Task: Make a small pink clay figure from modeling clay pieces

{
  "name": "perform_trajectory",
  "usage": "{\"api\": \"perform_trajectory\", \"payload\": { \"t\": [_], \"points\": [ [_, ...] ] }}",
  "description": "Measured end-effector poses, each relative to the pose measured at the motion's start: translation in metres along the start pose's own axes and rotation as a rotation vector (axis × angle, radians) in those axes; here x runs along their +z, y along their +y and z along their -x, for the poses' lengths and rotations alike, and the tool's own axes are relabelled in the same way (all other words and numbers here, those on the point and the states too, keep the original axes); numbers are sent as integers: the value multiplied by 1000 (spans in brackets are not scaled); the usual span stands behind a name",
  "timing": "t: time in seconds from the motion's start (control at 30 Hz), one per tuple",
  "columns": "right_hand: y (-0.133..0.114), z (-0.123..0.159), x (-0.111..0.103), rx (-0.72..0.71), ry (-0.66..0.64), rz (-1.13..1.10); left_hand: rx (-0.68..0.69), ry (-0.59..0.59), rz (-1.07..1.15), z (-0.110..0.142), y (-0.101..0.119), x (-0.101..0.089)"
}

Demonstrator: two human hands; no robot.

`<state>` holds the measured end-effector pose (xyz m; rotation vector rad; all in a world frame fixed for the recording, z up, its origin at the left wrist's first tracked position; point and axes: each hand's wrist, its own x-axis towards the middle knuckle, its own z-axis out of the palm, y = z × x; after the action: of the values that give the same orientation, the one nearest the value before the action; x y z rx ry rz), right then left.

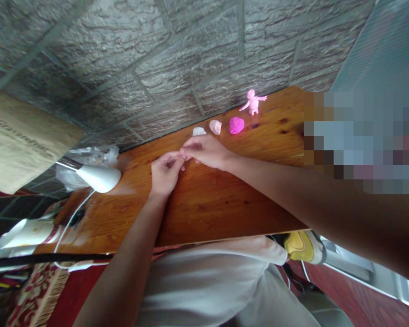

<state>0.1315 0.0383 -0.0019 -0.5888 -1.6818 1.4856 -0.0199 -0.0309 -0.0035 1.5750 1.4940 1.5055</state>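
Over the wooden table [204, 204], the fingertips of my left hand [166, 171] and my right hand [207, 152] meet in a pinch. Whatever lies between them is too small to make out. Just behind my right hand is a white lump [199, 131], partly covered by it. A pale pink lump [215, 127] and a bright pink lump [236, 125], both like modelling clay, sit to its right. Near the wall a small pink doll-like figure [252, 102] stands upright with its arms spread.
A stone-patterned wall [197, 59] runs along the table's back edge. At left are a white lamp base [100, 177], a clear plastic bag [104, 156], a white cable [70, 218] and a brown paper box or bag [23, 141]. Blurred blocks cover the right side.
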Motion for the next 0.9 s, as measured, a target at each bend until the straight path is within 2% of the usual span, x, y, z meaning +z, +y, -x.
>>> {"api": "perform_trajectory", "payload": {
  "t": [0.1, 0.3, 0.47, 0.9],
  "points": [
    [-1, 0, -1, -14, -17, -8, 19, 0, -4, 1, 0, -1],
    [-1, 0, -2, -9, -10, 13, 41, -90, -112, 3, 4, -2],
    [-3, 2, -3, -18, -52, -61, 82, -116, -128, 3, 6, -1],
    [-4, 2, -2, 14, -26, -126, 57, -151, -129, 1, 2, -1]
  ]
}}
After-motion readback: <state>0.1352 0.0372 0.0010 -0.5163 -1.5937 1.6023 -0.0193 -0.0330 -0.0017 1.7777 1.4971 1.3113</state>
